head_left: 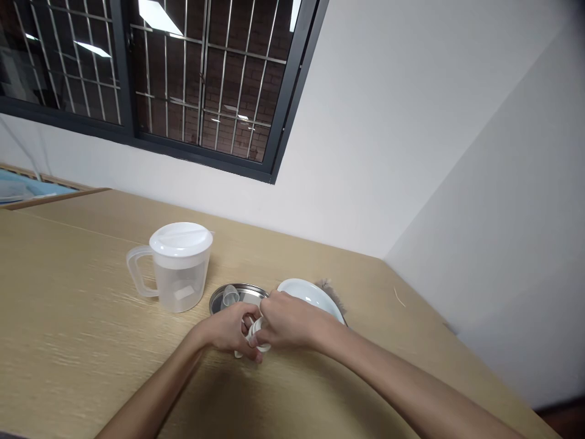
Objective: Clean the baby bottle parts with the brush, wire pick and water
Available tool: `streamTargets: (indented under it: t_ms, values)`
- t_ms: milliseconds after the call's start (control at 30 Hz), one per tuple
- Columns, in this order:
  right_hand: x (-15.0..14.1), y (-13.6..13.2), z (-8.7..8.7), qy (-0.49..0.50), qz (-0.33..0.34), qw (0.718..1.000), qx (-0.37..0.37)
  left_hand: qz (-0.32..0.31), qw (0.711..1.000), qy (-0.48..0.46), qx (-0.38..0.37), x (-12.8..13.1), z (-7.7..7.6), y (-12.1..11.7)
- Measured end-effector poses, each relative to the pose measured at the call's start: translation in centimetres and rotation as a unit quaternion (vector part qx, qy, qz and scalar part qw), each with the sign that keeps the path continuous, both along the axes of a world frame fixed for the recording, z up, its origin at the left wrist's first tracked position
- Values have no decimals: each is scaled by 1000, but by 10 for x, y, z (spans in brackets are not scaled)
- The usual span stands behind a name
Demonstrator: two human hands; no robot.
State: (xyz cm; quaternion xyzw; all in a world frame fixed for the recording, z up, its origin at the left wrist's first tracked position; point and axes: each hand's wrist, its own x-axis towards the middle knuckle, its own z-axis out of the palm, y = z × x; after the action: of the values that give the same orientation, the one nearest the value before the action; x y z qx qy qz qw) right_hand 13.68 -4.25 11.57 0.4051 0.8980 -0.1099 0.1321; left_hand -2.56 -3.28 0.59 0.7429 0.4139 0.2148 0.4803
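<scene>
Over the table, my left hand [231,329] and my right hand [286,318] meet at a small white ringed object [256,334]. The fingers of both hands are closed around it and cover much of it, so its kind cannot be made out. A small white tip shows below my left fingers. Just behind my left hand lies a round shiny metal tray [249,288], carrying a small clear cup [230,295]. A white oval dish [313,294] sits behind my right hand, which hides its near part.
A translucent pitcher [180,280] with a white lid stands to the left, its handle facing left. A grey fuzzy patch [333,292] lies by the dish. Farther right is a thin pale strip [399,297] on the wooden table [91,317]. Walls and a barred window [201,79] bound the back.
</scene>
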Motion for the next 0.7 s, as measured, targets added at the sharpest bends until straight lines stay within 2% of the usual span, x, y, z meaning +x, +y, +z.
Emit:
streamTargets:
  t_ms: [100, 233, 333, 467, 567, 700]
  values:
    - [1, 0, 1, 14, 15, 1000, -17, -16, 999, -14, -25, 0, 0, 0]
    - [6, 0, 2, -9, 60, 998, 3, -35, 999, -32, -23, -1, 3, -1]
    - [9, 3, 2, 8, 127, 992, 3, -54, 998, -35, -8, -2, 5, -1]
    - [9, 4, 3, 29, 215, 976, -9, -41, 997, -43, 38, -3, 7, 0]
    - [6, 1, 6, 12, 219, 976, -11, -51, 996, -64, 36, -2, 6, 1]
    - [7, -1, 7, 22, 185, 982, -16, -39, 997, -61, 30, -2, 3, 2]
